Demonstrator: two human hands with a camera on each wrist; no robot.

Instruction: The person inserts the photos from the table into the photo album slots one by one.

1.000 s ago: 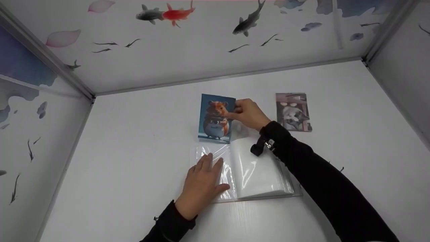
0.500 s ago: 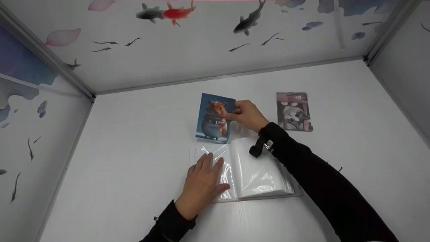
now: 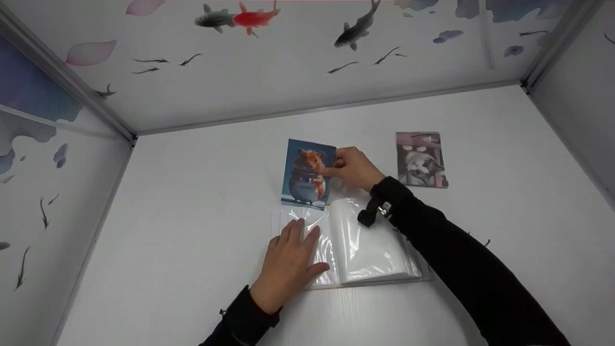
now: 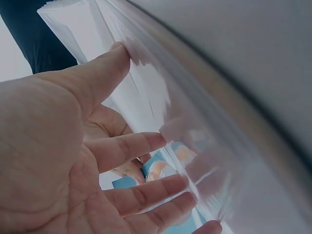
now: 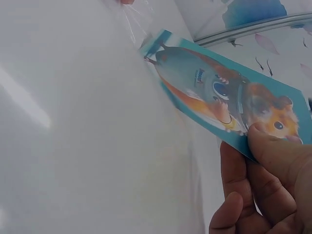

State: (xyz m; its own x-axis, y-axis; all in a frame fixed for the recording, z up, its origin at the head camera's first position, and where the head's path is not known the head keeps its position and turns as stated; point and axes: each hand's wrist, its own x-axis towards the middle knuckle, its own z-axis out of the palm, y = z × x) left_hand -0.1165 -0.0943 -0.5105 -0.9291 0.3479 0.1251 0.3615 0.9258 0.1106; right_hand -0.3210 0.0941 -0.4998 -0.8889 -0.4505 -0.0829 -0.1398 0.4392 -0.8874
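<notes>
My right hand (image 3: 355,168) pinches a blue photo card (image 3: 307,175) with a cartoon hamster on it, thumb on the front and fingers behind its right edge. In the right wrist view the card (image 5: 219,92) is tilted, its lower end right at a clear sleeve. Below it lies an open photo album (image 3: 372,245) with clear plastic pockets. My left hand (image 3: 288,264) rests on the album's left page with fingers spread. Seen from the left wrist, its fingertips (image 4: 178,183) touch the shiny plastic pocket (image 4: 195,126).
A cat photo card (image 3: 421,159) lies on the white table (image 3: 192,216) to the right of my right hand, behind the album. White panels printed with fish (image 3: 353,31) and petals enclose the table at the back and sides.
The hamster card in my right hand tilted slightly, then came down a little toward the album's left page. My left hand has stayed on that page.
</notes>
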